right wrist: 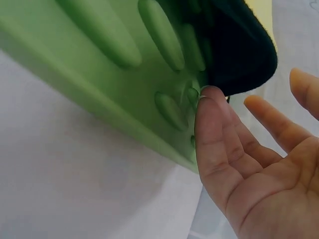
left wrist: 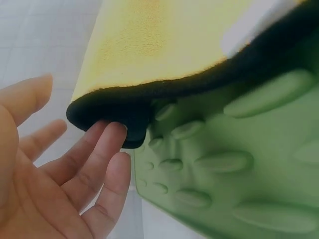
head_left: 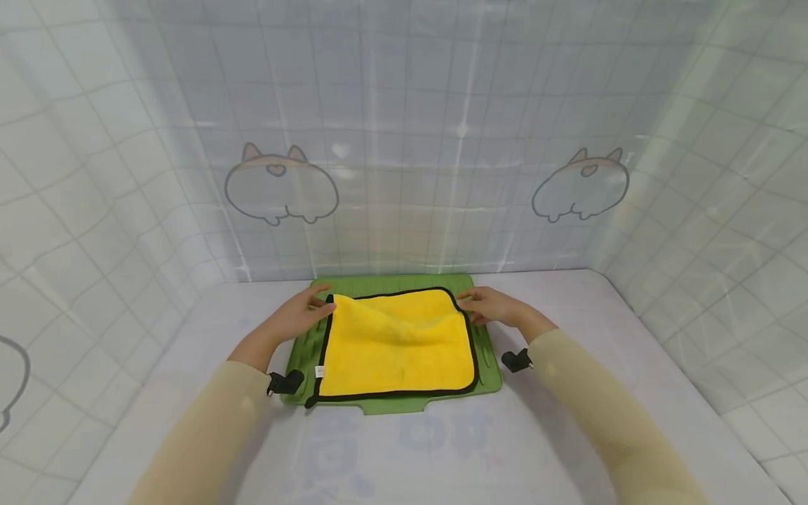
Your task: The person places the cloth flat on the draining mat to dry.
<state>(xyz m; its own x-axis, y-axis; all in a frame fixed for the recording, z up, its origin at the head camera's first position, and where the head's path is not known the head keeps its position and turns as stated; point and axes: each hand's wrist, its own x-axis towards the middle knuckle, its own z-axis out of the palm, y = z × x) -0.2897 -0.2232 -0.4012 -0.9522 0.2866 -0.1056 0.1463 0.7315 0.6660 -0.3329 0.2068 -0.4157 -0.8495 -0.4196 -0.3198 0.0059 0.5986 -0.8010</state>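
Note:
A yellow towel point(head_left: 398, 358) with black edging and a dark underside lies over a green ridged board point(head_left: 391, 406). A low fold runs across the towel's middle. My left hand point(head_left: 297, 315) is at the towel's far left corner. In the left wrist view its fingertips point(left wrist: 115, 130) reach under the dark lifted edge, while the thumb stands apart from it. At the far right corner is my right hand point(head_left: 495, 306), its fingers loosely extended. Seen from the right wrist, those fingertips point(right wrist: 212, 94) meet the towel's dark underside beside the board's ridges, with the thumb held away.
The board lies on a white tabletop point(head_left: 252, 463) with faint blue printing. Behind it rises a grid-patterned curtain point(head_left: 404, 196) with cartoon animal drawings, and similar sheets hang at both sides. A small white label point(head_left: 319, 371) sticks out from the towel's left edge.

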